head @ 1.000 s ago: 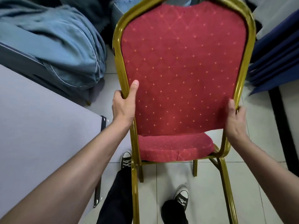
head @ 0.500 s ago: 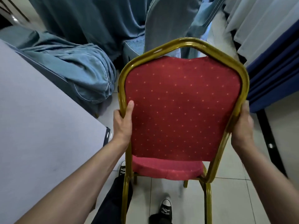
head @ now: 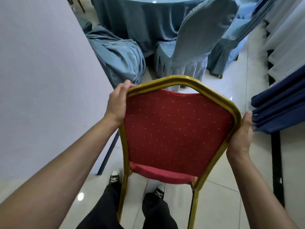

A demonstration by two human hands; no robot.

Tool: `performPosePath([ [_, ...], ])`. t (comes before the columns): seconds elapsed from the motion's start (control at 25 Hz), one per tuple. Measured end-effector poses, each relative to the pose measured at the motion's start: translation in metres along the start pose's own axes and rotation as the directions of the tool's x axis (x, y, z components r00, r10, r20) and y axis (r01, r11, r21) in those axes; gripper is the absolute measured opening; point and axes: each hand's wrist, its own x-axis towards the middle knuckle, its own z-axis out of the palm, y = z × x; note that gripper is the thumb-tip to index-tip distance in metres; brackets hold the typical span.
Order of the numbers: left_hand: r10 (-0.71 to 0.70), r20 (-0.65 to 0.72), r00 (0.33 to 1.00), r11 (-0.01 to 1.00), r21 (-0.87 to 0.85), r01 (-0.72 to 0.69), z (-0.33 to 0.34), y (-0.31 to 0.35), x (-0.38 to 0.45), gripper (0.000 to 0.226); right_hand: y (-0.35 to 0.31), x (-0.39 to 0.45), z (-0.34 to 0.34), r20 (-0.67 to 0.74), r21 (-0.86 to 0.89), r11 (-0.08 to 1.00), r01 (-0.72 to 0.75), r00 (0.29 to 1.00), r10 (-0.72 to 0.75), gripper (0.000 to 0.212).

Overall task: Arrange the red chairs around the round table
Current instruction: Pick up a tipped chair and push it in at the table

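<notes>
Head view: left hand and right hand have fingers wrapped round the gold frame of the red chair, near centre. Blue-draped round worktop stands far. Advise carrying level, clearing the covered chair.

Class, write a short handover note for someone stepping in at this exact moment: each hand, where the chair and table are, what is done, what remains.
Left hand grips the gold frame at the red chair's upper left corner.
Right hand grips the frame's right edge.
The chair faces away, tilted, in the aisle.
The round table, draped in blue cloth, is ahead; a covered chair sits at it.
Done: chair in hand.
Left: carry it to the table and set it in place.
</notes>
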Motion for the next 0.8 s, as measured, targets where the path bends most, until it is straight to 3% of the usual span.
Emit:
performPosePath([
  [0.08,-0.012,0.107,0.994,0.991,0.132,-0.002,-0.011,0.001,-0.027,0.035,-0.014,-0.021,-0.012,0.032,-0.081,0.997,0.012,0.999,-0.009,0.055],
  [0.2,-0.035,0.096,0.995,0.992,0.122,0.024,-0.023,0.0,-0.058,0.034,-0.035,-0.044,-0.016,0.065,-0.18,0.981,0.07,0.996,-0.059,0.055],
  [0.28,-0.049,0.081,0.996,0.99,0.133,0.037,-0.031,0.003,-0.076,0.036,-0.037,-0.052,-0.018,0.029,-0.286,0.956,0.068,0.998,-0.063,0.07],
  [0.36,-0.055,0.093,0.994,0.99,0.135,0.042,-0.039,0.001,-0.095,0.037,-0.036,-0.057,-0.025,-0.029,-0.339,0.941,-0.024,0.999,0.015,0.083],
  [0.48,-0.026,0.098,0.995,0.996,0.087,0.018,-0.057,-0.008,-0.133,0.04,-0.03,-0.082,-0.038,-0.06,-0.311,0.943,-0.122,0.992,0.109,0.062],
  [0.6,0.011,0.108,0.994,1.0,0.024,-0.014,-0.076,-0.02,-0.176,0.045,-0.02,-0.126,-0.06,-0.07,-0.299,0.948,-0.109,0.993,0.092,0.045],
  [0.8,-0.076,0.065,0.995,0.987,-0.139,0.084,-0.104,-0.044,-0.265,0.043,0.007,-0.208,-0.113,0.005,-0.215,0.976,-0.034,0.999,0.036,0.045],
])
